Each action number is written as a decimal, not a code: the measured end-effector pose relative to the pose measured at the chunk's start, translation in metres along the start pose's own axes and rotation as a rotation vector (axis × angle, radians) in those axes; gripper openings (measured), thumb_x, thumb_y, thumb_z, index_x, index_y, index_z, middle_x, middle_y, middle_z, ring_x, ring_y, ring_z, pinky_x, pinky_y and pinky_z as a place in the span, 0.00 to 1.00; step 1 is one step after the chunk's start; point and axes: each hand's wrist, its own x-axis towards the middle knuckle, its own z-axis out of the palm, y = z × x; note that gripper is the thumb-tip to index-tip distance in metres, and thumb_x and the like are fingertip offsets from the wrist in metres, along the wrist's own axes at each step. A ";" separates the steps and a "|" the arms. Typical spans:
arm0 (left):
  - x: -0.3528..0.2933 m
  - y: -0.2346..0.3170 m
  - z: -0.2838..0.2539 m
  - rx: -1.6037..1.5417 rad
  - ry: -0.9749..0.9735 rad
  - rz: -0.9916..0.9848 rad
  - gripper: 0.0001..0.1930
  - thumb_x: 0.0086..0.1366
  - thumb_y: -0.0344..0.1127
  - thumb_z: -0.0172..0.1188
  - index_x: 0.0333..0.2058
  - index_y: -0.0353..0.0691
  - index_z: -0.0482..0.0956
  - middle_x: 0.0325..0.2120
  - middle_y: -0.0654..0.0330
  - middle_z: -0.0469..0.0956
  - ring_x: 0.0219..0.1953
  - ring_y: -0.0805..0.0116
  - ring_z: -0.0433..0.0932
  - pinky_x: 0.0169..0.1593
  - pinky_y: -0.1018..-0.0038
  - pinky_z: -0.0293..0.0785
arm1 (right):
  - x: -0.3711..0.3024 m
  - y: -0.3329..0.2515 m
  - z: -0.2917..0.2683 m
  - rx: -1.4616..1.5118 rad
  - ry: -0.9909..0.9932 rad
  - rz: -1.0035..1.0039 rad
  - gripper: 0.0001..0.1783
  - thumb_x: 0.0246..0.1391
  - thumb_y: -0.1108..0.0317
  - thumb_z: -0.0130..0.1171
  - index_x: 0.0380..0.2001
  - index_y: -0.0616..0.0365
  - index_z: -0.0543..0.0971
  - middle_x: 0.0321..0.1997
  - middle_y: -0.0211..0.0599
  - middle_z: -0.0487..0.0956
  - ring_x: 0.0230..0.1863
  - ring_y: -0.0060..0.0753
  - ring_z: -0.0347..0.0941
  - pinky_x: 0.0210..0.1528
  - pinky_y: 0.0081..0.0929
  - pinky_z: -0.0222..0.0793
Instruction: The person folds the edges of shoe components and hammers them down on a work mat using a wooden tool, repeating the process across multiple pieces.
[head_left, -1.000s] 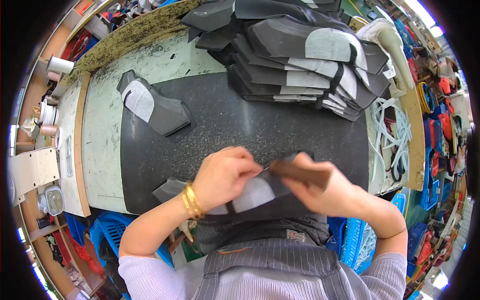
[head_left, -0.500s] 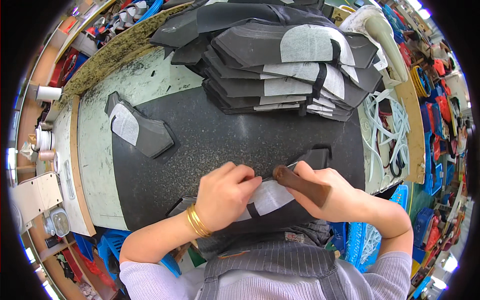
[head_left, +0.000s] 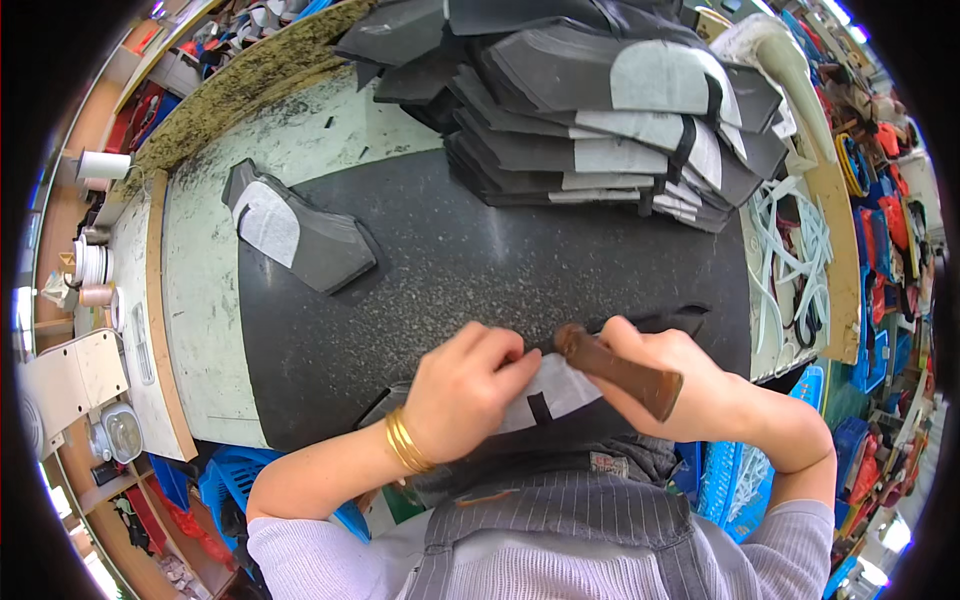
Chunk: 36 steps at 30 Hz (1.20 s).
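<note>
My left hand (head_left: pixel 468 392), with gold bangles on its wrist, is closed in a pinch at the upper edge of a black shoe-upper piece (head_left: pixel 470 466). That piece lies at the mat's near edge and carries a white backing patch (head_left: pixel 565 388) with a short black strip. Closed round a brown hammer (head_left: pixel 620 370), my right hand (head_left: pixel 665 375) rests over the right part of the same piece. The hammer's rounded end points left, close to my left fingertips; its handle is hidden. The fold under my fingers cannot be made out clearly.
A dark speckled mat (head_left: pixel 480 270) covers the bench middle. Stacked black uppers (head_left: pixel 600 140) rise at the back, and a smaller stack (head_left: pixel 315 240) lies left. Pale strips (head_left: pixel 790 250) lie in the right-hand tray. Blue baskets (head_left: pixel 722 470) stand below the bench; thread spools (head_left: pixel 103 166) sit left.
The view has shifted, so the bench things sit farther right and higher. Both hands keep their hold on the piece and the hammer; the piece's right end lies flatter.
</note>
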 end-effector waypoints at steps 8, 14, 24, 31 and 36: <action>-0.012 -0.026 -0.018 -0.223 -0.043 -0.112 0.08 0.49 0.27 0.65 0.32 0.40 0.81 0.28 0.61 0.76 0.29 0.63 0.75 0.32 0.72 0.74 | 0.010 0.001 0.003 0.043 0.004 0.002 0.18 0.46 0.75 0.56 0.42 0.62 0.67 0.29 0.49 0.71 0.22 0.54 0.72 0.23 0.39 0.69; -0.021 -0.016 -0.016 -0.082 -0.012 0.009 0.10 0.46 0.26 0.64 0.31 0.41 0.81 0.28 0.63 0.76 0.29 0.66 0.75 0.30 0.73 0.74 | 0.023 -0.015 0.009 -0.020 -0.162 0.049 0.19 0.45 0.76 0.55 0.44 0.62 0.69 0.38 0.47 0.68 0.26 0.48 0.73 0.22 0.35 0.69; -0.037 -0.033 -0.025 -0.091 -0.008 0.018 0.15 0.40 0.24 0.63 0.31 0.43 0.82 0.29 0.65 0.77 0.28 0.68 0.74 0.29 0.74 0.73 | 0.046 -0.029 -0.010 -0.130 -0.076 -0.115 0.15 0.47 0.76 0.56 0.39 0.64 0.66 0.34 0.47 0.75 0.27 0.52 0.76 0.23 0.36 0.69; -0.046 -0.031 -0.024 0.152 0.074 0.188 0.14 0.41 0.31 0.58 0.32 0.44 0.81 0.30 0.67 0.76 0.33 0.69 0.73 0.35 0.74 0.71 | 0.053 -0.039 -0.005 -0.069 -0.215 -0.079 0.25 0.41 0.72 0.59 0.46 0.65 0.68 0.40 0.55 0.72 0.23 0.51 0.74 0.21 0.37 0.69; -0.052 -0.038 -0.051 -0.167 -0.039 -0.124 0.14 0.43 0.31 0.64 0.32 0.45 0.81 0.33 0.66 0.76 0.37 0.65 0.71 0.39 0.71 0.69 | 0.048 -0.027 0.029 0.190 -0.147 -0.113 0.25 0.44 0.75 0.57 0.49 0.64 0.68 0.46 0.51 0.70 0.21 0.47 0.72 0.19 0.33 0.69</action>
